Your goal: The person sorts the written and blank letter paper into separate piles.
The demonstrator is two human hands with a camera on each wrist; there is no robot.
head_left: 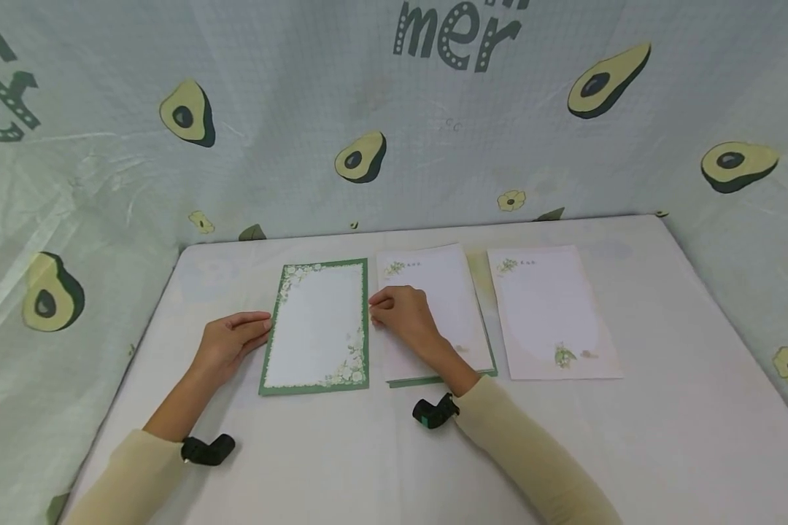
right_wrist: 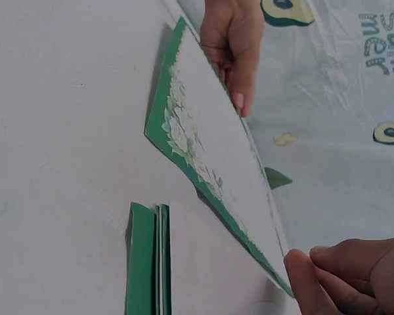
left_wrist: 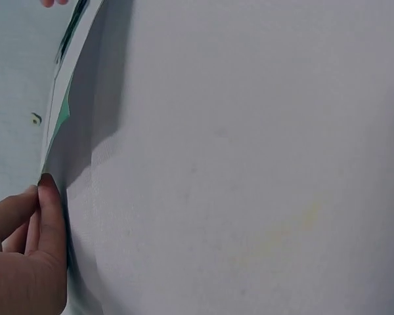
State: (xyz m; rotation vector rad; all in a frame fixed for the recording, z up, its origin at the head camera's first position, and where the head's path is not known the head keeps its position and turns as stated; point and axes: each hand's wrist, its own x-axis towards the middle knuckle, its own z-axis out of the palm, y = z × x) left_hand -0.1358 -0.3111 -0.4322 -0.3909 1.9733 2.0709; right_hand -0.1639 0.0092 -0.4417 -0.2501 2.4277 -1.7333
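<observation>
Both hands engaged on the green-bordered sheet (head_left: pixel 318 313), the leftmost paper on the white worktop (head_left: pixel 683 423). Left hand (head_left: pixel 226 344): thumb and fingers pinch its left long edge. Right hand (head_left: pixel 403 312): thumb and fingertips close together, pinching the right long edge. In both wrist views the sheet's edge stands off the cloth, with shadow beneath; full clearance cannot be confirmed.

Progress (judged): partway. Done: papers laid out in three positions, left to right, and the bordered sheet gripped from both sides. Left: bordered sheet not yet let go. The middle pile (head_left: pixel 438 295), just beside it and under the right forearm, is not squared up; a green layer (head_left: pixel 420 381) sticks out past its printed top sheet. The right-hand sheet (head_left: pixel 545 313) lies flat, apart from the pile and untouched. Whether the pile is complete: cannot tell.

Count:
- green-bordered sheet: 1 face visible; further layers under it, cannot tell.
- middle pile: 1; several stacked edges in the right wrist view, too fine to number.
- right-hand sheet: 1 visible, with leaf prints at upper left and lower edge; thickness not readable.
- hands: 2.
- black wrist cameras (head_left: pixel 208 450): 2, one per wrist.
- printed avocados (head_left: pixel 361 158) on the backdrop (head_left: pixel 269 73): 5 in the head view.
</observation>
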